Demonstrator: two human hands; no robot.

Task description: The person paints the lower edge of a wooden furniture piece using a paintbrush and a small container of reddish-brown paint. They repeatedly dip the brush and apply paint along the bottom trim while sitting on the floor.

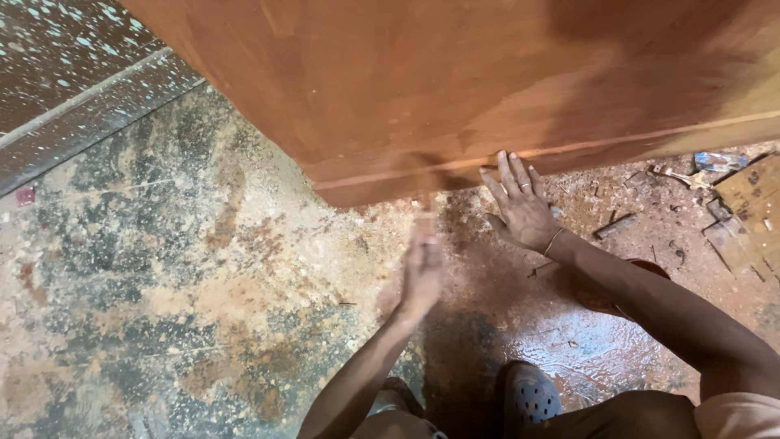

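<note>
A person's hands worked at the bottom edge of a large reddish-brown wooden panel standing on a dusty floor.

The panel's long lower edge ran left to right, rising rightward. The right hand lay open, fingers spread flat against that edge. The left hand, below it, was motion-blurred; its grip could not be told.
</note>
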